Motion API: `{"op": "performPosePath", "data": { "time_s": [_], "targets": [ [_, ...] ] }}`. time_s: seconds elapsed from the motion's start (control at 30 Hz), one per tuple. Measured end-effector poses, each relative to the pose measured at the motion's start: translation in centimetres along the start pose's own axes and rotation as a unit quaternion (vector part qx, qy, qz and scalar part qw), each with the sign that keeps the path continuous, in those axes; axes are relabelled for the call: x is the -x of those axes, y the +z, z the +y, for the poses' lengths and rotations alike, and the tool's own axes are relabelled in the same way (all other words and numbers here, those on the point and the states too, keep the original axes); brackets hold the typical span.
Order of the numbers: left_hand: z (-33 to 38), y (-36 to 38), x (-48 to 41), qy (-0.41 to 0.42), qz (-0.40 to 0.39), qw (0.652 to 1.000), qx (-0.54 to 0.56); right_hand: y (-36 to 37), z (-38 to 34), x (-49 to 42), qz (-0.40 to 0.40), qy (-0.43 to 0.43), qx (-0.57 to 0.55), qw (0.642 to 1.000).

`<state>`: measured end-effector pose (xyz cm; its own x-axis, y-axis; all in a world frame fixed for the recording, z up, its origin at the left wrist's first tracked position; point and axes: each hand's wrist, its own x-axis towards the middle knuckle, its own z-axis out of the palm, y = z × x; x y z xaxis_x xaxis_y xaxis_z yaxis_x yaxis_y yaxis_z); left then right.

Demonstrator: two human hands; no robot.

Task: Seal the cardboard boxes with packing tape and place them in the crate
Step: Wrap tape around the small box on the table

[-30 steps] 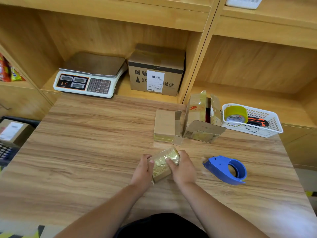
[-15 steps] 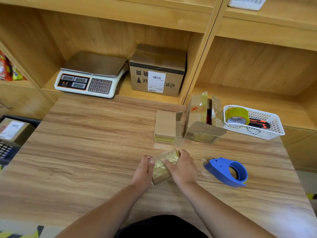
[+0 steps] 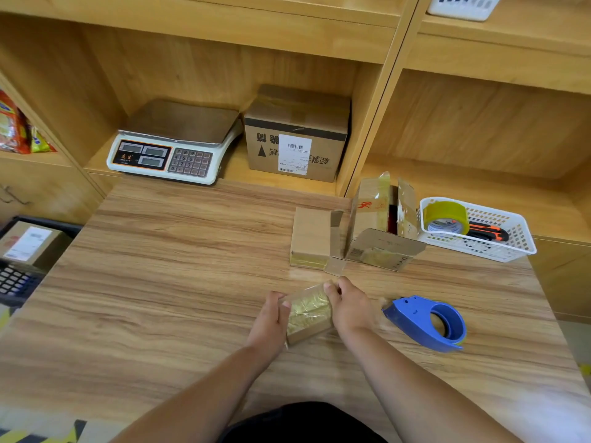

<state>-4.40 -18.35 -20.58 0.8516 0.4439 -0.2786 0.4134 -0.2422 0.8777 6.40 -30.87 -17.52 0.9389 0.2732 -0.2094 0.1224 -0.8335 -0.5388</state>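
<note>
Because the small box (image 3: 308, 314) is cardboard wrapped in glossy tape, it is judged light, fairly stiff along its edges and slippery on its taped faces. Take hold at the short ends or at opposite corners, where the board resists crushing. Avoid squeezing the broad top panel, which may dent. A grip from both sides is preferable to a pinch from above.

Position: the box appears to rest on the table (image 3: 179, 282), on the person's side of it, turned slightly off square. It sits between the two hands.

- The left hand (image 3: 267, 324) grips the left side. Its thumb (image 3: 285, 304) lies over the top edge, and the other fingers curl down round the side with their tips hidden.
- The right hand (image 3: 350, 310) grips the right side. Its thumb (image 3: 329, 287) presses on the far top corner, and the remaining fingers curl round the far side, out of sight.

The tape dispenser (image 3: 427, 322) lies just right of the right hand, untouched. The crate (image 3: 48, 222) stands beyond the table's left edge, well apart from the box, with one labelled parcel (image 3: 28, 243) inside.
</note>
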Motion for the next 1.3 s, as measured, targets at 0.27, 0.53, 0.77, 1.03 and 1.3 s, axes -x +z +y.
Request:
{"op": "performPosePath", "data": {
  "time_s": [0.27, 0.53, 0.77, 1.03, 1.3],
  "targets": [
    [0.0, -0.1, 0.0, -0.001, -0.005, 1.0, 0.019, -0.9, 0.9, -0.2, -0.039, -0.03, -0.027, 0.998],
    [0.3, 1.0, -0.2, -0.079, 0.016, 0.989, 0.122, -0.4, 2.4, 1.3, -0.072, -0.027, -0.091, 0.993],
    [0.4, 0.7, -0.1, -0.05, -0.02, 0.995, 0.079, 0.1, 1.8, 1.8, -0.025, 0.012, -0.136, 0.99],
    [0.2, 0.7, 0.1, -0.041, -0.004, 0.997, 0.07, -0.4, 1.7, 2.5, -0.104, 0.068, -0.239, 0.963],
    [0.3, 0.3, 0.6, -0.041, 0.005, 0.997, 0.058, 0.0, 0.9, 3.7, -0.06, 0.061, -0.259, 0.962]
  ]
}}
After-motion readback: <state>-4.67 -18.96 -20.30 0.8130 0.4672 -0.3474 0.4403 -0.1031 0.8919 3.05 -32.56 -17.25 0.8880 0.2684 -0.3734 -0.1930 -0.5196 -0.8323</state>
